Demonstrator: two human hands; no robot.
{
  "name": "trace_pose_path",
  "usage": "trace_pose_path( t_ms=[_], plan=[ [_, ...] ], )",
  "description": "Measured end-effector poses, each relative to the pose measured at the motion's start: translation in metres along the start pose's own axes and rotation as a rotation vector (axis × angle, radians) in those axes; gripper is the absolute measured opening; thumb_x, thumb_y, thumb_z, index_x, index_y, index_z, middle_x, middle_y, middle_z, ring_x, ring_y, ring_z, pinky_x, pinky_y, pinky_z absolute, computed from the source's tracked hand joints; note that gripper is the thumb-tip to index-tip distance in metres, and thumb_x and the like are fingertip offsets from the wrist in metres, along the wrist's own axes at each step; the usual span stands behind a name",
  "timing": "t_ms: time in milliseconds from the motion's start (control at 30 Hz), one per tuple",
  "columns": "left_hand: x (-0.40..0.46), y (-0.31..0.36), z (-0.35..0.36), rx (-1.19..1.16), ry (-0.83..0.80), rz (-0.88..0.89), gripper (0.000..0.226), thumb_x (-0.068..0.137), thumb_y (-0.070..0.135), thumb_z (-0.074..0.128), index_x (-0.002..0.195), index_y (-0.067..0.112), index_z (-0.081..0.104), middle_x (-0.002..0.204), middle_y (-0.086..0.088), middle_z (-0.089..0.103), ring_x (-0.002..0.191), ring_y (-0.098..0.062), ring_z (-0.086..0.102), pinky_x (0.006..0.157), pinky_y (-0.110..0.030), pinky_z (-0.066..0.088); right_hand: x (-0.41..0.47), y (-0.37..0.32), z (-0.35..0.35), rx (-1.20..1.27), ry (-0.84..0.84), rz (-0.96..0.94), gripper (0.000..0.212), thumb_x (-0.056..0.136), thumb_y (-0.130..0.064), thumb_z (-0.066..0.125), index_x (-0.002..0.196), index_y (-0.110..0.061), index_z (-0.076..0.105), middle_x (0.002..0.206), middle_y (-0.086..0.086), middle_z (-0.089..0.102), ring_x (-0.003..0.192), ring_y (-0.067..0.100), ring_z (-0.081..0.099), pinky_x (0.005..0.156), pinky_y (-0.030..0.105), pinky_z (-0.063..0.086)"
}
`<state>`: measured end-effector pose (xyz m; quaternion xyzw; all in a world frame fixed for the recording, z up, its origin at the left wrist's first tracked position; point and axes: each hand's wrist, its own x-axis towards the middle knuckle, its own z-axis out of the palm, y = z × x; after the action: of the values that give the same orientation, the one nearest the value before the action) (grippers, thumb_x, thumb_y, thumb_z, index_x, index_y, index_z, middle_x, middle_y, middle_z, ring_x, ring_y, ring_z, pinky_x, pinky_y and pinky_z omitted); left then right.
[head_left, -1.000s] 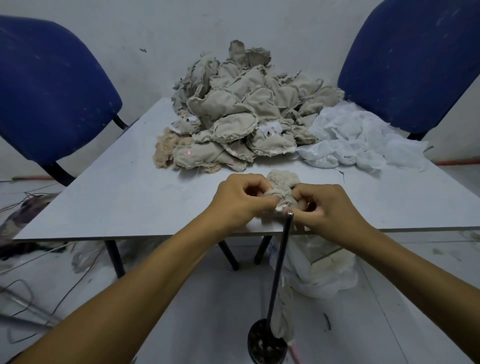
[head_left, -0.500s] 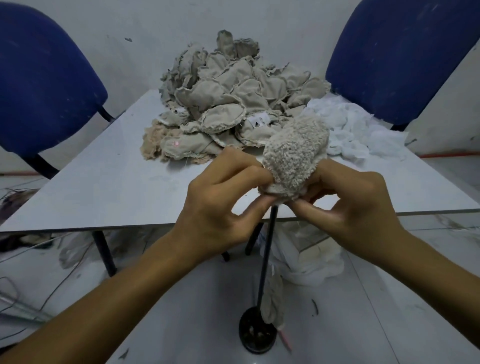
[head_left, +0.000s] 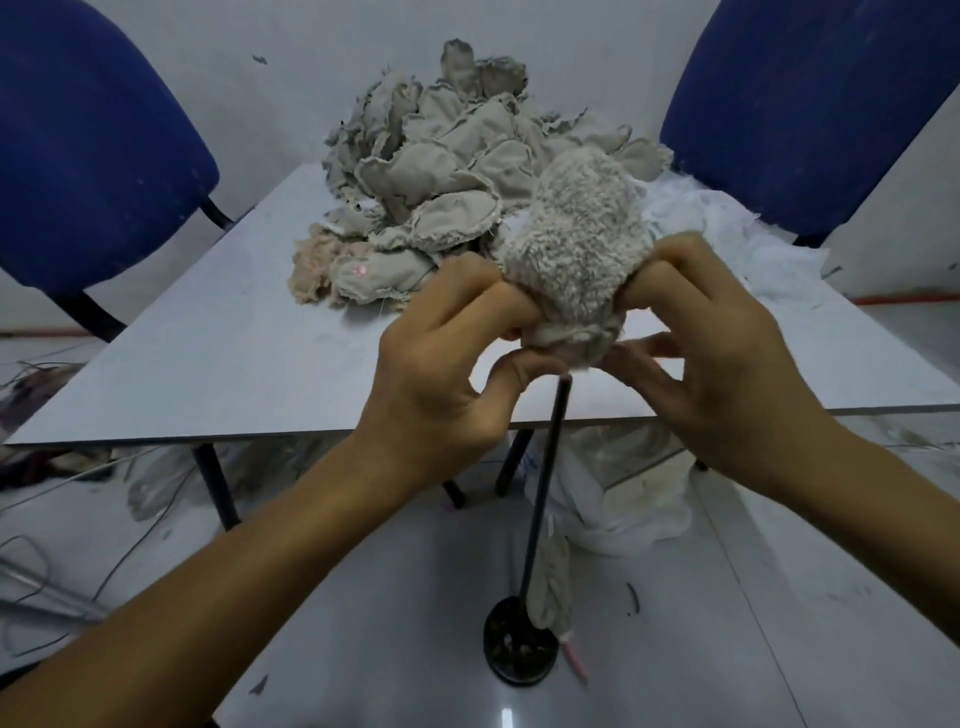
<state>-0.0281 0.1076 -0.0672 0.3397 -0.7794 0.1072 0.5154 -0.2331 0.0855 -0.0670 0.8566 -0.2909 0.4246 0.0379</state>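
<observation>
Fleece shell sits over the top of the upright rod. Left hand and right hand each pinch its lower hem, one either side of the rod. Material is judged light, soft and stretchy; grip the hem, not the nap.

Beige fabric shells are heaped at the table's far edge, with white cloth beside them at its far right corner. One blue chair stands off the left edge, and a second blue chair stands off the right.

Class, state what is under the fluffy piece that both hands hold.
A black rod on a round base runs up beneath the fluffy piece; its tip is hidden by the fabric.
</observation>
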Motion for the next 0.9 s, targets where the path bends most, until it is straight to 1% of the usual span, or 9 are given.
trace_pose_path(
  t_ms=[100,200,367,433,500,567,667,767,900],
  plan=[
    [-0.008,0.005,0.003,-0.040,-0.046,0.024,0.018,0.081,0.001,0.076,0.077,-0.007,0.061,0.080,-0.013,0.052,0.073,-0.018,0.045,0.066,-0.018,0.037,-0.011,-0.004,0.002,0.013,0.037,0.036,0.018,0.083,-0.003,0.070,0.096,0.002,0.059,0.094,0.006,0.057,0.085,0.004,0.051,0.069,0.009,0.049],
    [-0.012,0.007,0.007,-0.104,-0.076,0.011,0.015,0.084,0.001,0.074,0.077,-0.005,0.061,0.083,-0.003,0.046,0.071,-0.018,0.044,0.063,-0.018,0.039,-0.019,-0.007,0.002,0.061,0.068,0.085,0.013,0.080,0.000,0.070,0.089,0.002,0.061,0.087,-0.001,0.054,0.081,-0.007,0.050,0.069,0.005,0.048],
    [-0.012,0.004,0.009,-0.134,-0.107,-0.016,0.014,0.080,-0.006,0.076,0.078,-0.005,0.062,0.082,-0.005,0.048,0.070,-0.017,0.044,0.060,-0.025,0.046,-0.014,-0.009,-0.002,0.071,0.063,0.102,0.011,0.075,0.002,0.073,0.084,0.002,0.065,0.082,0.011,0.064,0.079,0.005,0.056,0.070,0.007,0.049],
    [-0.010,0.003,0.009,-0.162,-0.116,-0.045,0.013,0.080,-0.006,0.075,0.079,-0.005,0.062,0.085,-0.002,0.047,0.070,-0.014,0.043,0.060,-0.020,0.048,-0.010,-0.006,-0.003,0.079,0.038,0.110,0.015,0.074,0.005,0.077,0.083,0.002,0.065,0.081,0.011,0.065,0.078,0.008,0.058,0.068,0.013,0.052],
    [-0.007,0.004,0.008,-0.175,-0.116,-0.063,0.014,0.080,-0.007,0.076,0.080,-0.004,0.062,0.086,0.000,0.046,0.072,-0.008,0.042,0.063,-0.011,0.045,-0.008,-0.004,-0.004,0.079,0.027,0.114,0.019,0.073,0.009,0.080,0.083,0.003,0.065,0.081,0.011,0.065,0.077,0.010,0.058,0.067,0.018,0.053],
    [-0.006,0.002,0.008,-0.168,-0.107,-0.061,0.015,0.079,-0.009,0.076,0.080,-0.004,0.062,0.087,0.000,0.046,0.073,-0.006,0.041,0.066,-0.007,0.041,-0.006,-0.004,-0.004,0.060,0.045,0.100,0.019,0.072,0.010,0.079,0.082,0.003,0.065,0.080,0.012,0.065,0.076,0.011,0.057,0.067,0.018,0.052],
    [-0.005,0.002,0.009,-0.154,-0.111,-0.064,0.015,0.077,-0.011,0.076,0.080,-0.003,0.063,0.088,0.000,0.046,0.073,-0.007,0.042,0.067,-0.005,0.039,-0.005,-0.006,-0.001,0.034,0.064,0.101,0.019,0.070,0.013,0.077,0.078,0.003,0.064,0.077,0.012,0.064,0.072,0.015,0.058,0.064,0.020,0.050],
    [-0.005,0.001,0.009,-0.116,-0.115,-0.060,0.017,0.073,-0.016,0.073,0.080,-0.003,0.066,0.088,-0.002,0.048,0.073,-0.008,0.041,0.064,-0.007,0.036,-0.003,-0.007,-0.002,0.007,0.080,0.097,0.018,0.069,0.013,0.078,0.075,0.002,0.065,0.074,0.011,0.064,0.068,0.020,0.059,0.060,0.029,0.049],
    [-0.003,0.000,0.008,-0.165,-0.102,-0.087,0.025,0.069,-0.025,0.066,0.082,-0.004,0.068,0.090,-0.007,0.050,0.074,-0.014,0.054,0.060,-0.017,0.052,0.002,-0.009,-0.002,-0.007,0.114,0.087,0.017,0.068,0.012,0.077,0.070,0.000,0.065,0.069,0.007,0.063,0.063,0.019,0.056,0.055,0.033,0.045]
  ],
)
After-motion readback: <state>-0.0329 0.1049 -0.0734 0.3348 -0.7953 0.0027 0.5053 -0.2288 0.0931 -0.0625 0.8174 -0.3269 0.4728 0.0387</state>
